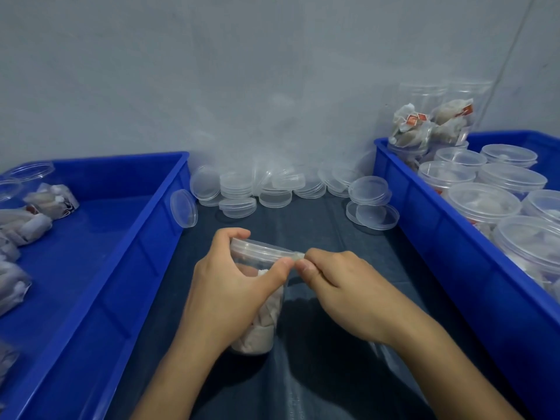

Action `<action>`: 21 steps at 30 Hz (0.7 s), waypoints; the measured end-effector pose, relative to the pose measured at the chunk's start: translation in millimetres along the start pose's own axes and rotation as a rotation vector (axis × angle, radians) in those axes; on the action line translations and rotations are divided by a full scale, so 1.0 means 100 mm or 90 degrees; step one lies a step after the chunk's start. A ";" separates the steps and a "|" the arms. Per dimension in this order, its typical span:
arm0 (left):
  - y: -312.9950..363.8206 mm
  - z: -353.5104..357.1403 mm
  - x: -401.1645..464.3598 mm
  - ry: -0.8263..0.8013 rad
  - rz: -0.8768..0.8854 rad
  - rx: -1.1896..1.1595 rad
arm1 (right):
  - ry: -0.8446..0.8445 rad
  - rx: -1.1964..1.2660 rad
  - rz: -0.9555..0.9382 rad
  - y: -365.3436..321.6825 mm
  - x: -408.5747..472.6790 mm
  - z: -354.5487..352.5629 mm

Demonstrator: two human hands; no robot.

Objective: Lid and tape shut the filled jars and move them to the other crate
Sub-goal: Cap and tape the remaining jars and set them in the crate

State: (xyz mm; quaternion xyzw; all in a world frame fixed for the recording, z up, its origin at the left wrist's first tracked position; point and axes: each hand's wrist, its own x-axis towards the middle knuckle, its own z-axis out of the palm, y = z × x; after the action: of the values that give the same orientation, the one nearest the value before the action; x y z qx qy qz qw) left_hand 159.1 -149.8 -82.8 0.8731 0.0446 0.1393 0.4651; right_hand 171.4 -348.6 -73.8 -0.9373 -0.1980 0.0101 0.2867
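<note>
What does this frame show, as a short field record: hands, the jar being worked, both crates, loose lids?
left hand: grips the clear plastic jar, thumb at the lid rim
right hand: pinches clear tape at the jar's lid edge
jar: lidded, filled with pale packets
left blue plastic crate: unlidded jars, lying down
right blue plastic crate: many lidded jars
loose clear round lids: piled against the wall

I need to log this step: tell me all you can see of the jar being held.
The jar is clear plastic, packed with pale wrapped packets, its clear lid already on. It tilts, base toward the person, above the dark table. The left hand grips its side; the right hand pinches what looks like clear tape at the lid's edge.
</note>
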 end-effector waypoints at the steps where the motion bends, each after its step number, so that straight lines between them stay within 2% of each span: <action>1: 0.00 0.00 0.00 -0.003 -0.001 -0.005 | -0.001 0.017 -0.004 0.00 -0.01 -0.01; 4: -0.01 -0.02 0.01 -0.013 0.000 0.003 | 0.001 0.046 -0.008 0.00 -0.02 -0.03; 10: 0.03 0.05 0.00 0.005 0.009 0.057 | 0.022 -0.045 -0.013 0.00 -0.01 0.03; 21: -0.01 -0.02 -0.02 -0.002 0.009 -0.014 | 0.085 -0.018 -0.051 -0.04 -0.03 -0.01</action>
State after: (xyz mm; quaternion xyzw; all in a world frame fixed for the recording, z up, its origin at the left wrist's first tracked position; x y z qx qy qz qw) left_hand 156.7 -147.9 -82.7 0.8683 0.0365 0.1418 0.4740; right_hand 167.8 -347.7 -71.0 -0.9311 -0.2160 -0.0664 0.2863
